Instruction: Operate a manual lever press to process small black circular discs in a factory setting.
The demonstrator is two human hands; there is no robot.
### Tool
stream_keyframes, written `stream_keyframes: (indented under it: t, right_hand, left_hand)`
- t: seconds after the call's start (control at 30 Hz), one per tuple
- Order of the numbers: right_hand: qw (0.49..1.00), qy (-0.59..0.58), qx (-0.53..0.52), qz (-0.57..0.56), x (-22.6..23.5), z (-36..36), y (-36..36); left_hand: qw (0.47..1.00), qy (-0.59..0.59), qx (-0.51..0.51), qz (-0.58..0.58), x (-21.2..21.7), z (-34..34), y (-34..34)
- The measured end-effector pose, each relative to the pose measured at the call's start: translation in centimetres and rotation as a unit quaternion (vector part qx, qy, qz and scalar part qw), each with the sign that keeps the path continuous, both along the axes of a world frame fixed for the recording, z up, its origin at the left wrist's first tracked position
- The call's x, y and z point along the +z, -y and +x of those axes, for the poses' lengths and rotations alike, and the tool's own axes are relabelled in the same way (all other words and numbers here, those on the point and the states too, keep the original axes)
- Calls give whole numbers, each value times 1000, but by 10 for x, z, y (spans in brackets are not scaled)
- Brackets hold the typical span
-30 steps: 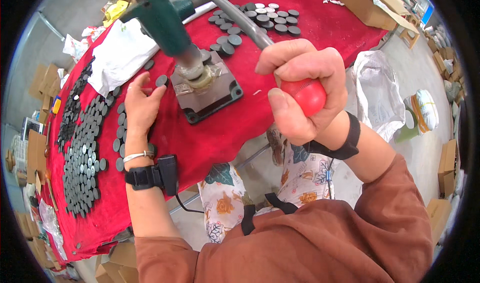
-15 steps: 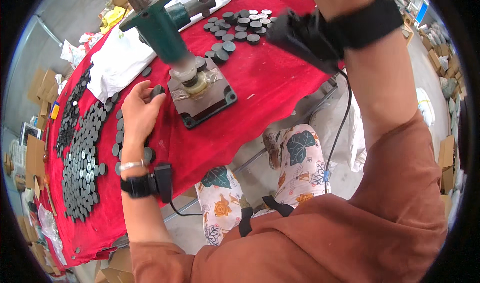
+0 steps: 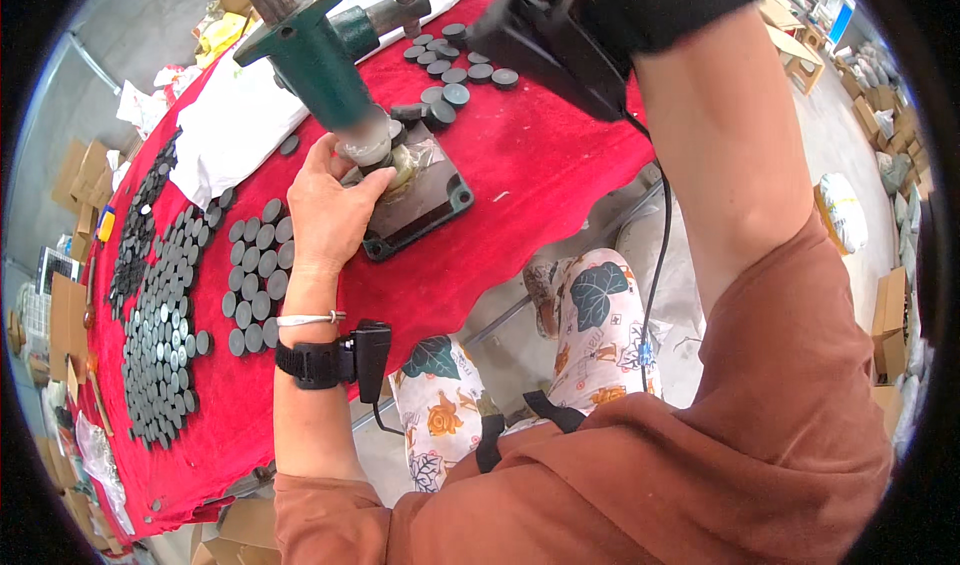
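Left hand [image 3: 325,215] is at the press [image 3: 320,60], fingers curled loosely with the tips at the die [image 3: 385,165] right under the green ram; thumb and forefinger look pinched at a small part there, but the part itself is too hidden to make out. Press base [image 3: 420,210] sits on the red cloth [image 3: 540,165], just right of the hand. Right hand is out of frame at 12 o'clock, arm raised, only forearm and wrist strap [image 3: 660,0] visible, so can't tell its grip. Loose dark discs [image 3: 455,60] lie in a pile at 12 o'clock behind the press. Rows of discs [image 3: 255,265] lie at 9 o'clock, just left of the left wrist, and a larger packed batch [image 3: 160,335] farther out toward 8 o'clock. White cloth [image 3: 235,130] at 11 o'clock, behind the hand.
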State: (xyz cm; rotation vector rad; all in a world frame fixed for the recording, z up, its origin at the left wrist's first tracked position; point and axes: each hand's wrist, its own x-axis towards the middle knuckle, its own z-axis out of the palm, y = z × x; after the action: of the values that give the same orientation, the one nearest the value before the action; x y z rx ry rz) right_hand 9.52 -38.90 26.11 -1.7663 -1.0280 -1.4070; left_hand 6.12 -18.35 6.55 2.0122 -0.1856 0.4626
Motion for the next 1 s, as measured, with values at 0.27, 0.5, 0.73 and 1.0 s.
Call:
stream_keyframes:
  t: [0.27, 0.5, 0.73, 1.0]
  right_hand:
    - [997, 2, 72, 1, -81, -34, 30]
    - [962, -28, 254, 91, -154, -77, 19]
    - [966, -77, 245, 32, -135, -80, 20]
    - [964, 94, 143, 202, -58, -58, -23]
  left_hand:
    - [999, -4, 32, -2, -7, -4, 0]
    - [998, 26, 60, 10, -7, -13, -12]
    - [900, -161, 229, 334, 9, -113, -75]
    - [885, -90, 184, 418, -5, -142, -71]
